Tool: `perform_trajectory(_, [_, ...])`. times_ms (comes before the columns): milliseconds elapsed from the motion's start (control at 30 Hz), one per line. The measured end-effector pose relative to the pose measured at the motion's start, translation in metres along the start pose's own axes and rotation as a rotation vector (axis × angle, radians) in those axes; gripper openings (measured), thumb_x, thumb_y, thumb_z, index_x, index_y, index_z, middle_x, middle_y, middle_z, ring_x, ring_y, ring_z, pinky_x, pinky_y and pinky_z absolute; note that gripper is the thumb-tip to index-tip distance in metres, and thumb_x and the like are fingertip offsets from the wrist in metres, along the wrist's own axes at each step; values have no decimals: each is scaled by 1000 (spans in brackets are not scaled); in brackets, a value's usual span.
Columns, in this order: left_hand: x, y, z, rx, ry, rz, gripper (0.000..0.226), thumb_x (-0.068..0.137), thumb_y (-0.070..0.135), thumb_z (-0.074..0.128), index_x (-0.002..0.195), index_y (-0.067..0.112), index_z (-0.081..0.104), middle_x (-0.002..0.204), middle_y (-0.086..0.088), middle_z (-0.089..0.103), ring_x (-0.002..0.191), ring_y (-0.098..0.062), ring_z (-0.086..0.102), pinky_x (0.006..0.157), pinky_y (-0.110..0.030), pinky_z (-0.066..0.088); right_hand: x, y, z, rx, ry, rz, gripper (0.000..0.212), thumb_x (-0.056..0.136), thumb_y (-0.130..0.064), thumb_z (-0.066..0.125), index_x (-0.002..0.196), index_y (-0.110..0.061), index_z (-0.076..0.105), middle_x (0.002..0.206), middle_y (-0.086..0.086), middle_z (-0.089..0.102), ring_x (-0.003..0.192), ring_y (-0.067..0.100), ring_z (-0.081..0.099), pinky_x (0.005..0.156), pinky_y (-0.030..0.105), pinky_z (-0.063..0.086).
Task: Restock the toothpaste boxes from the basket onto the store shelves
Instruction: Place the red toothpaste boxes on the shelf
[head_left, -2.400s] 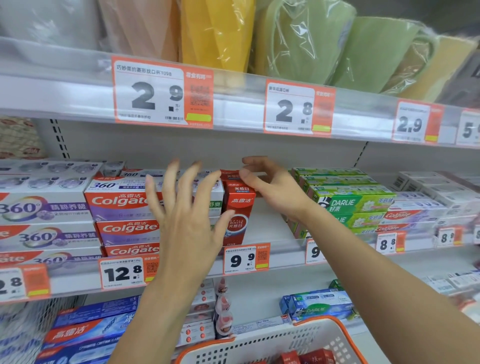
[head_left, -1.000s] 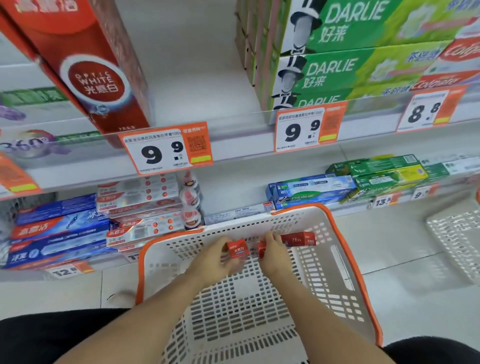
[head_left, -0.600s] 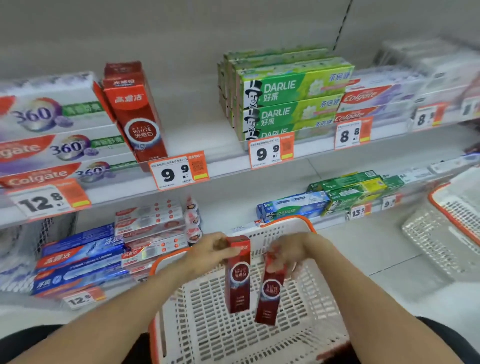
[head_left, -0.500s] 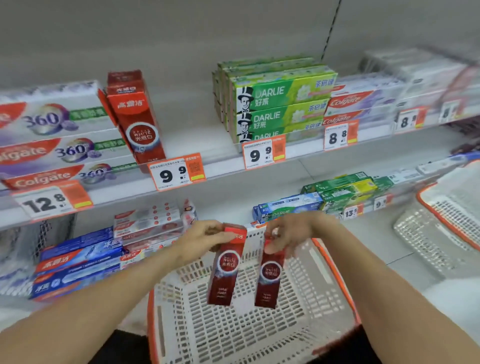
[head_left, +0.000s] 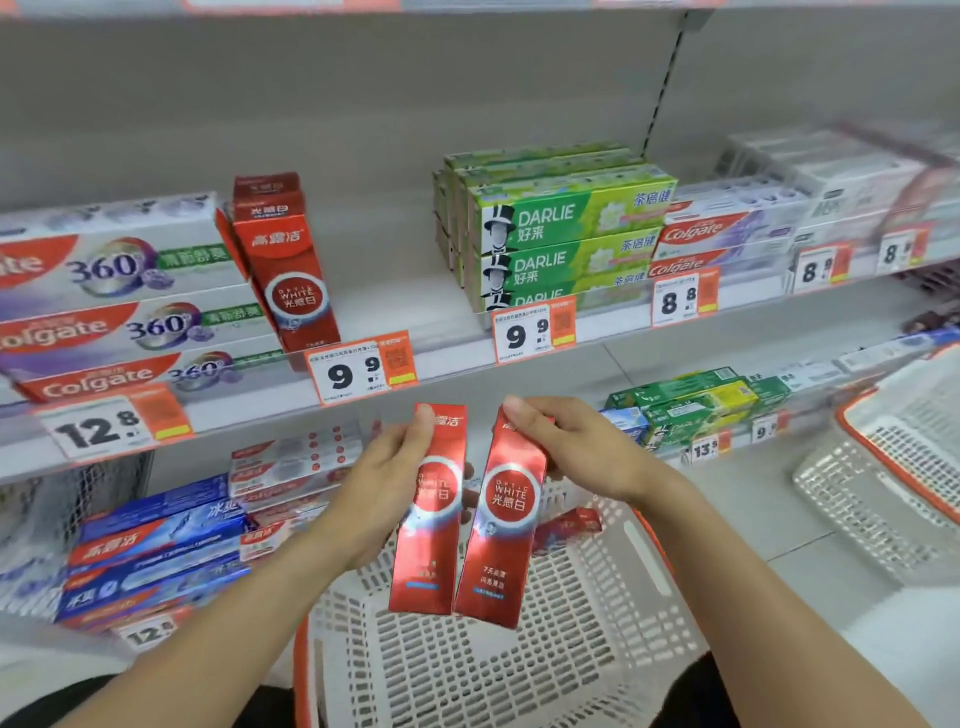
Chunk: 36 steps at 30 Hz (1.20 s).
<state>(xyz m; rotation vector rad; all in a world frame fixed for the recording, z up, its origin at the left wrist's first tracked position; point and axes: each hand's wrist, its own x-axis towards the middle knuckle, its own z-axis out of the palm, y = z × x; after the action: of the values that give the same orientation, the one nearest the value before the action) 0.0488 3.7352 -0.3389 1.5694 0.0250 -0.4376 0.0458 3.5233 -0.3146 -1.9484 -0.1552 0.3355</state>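
Each of the hands grips one red toothpaste box by its top end: left hand (head_left: 387, 483) on the left box (head_left: 427, 514), right hand (head_left: 582, 447) on the right box (head_left: 506, 519), both hanging over the basket (head_left: 644, 561). Pinched so high, either box could swing or slip, or topple the red box (head_left: 285, 270) standing at the shelf (head_left: 457, 358) front edge. The basket's remaining stock is mostly hidden.

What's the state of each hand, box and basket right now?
left hand: gripping a red box, upright
right hand: gripping a second red box, upright
shelf red box: standing, tilted left
basket: nearly empty, one red box left
green boxes: stacked flat
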Motion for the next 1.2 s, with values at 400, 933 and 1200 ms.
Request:
perform_trajectory(400, [7,10,-4,46,-285,-14,58,71,14,83,124,19,59,113,-5,75,104,-27,72,89,-42,58,11,-3,4,-81,37,-142,53,102,-52,41,69,-11,53,61,6,48,61,11,47,59,35,39])
perform_trajectory(933, [-6,18,-10,431,-219,35,75,62,29,95,122,35,50,99,12,75,85,-11,75,80,-38,62,3,-8,25,-106,-25,-80,33,89,-44,68,113,-21,69,100,-4,75,88,11,72,82,40,59])
perform_trajectory(1200, [-9,31,-22,379,-204,121,83,62,47,92,130,42,44,117,13,70,102,-6,71,93,-38,58,3,-26,25,-3,67,-127,34,80,-41,74,111,-27,68,100,-8,76,89,9,73,79,27,58])
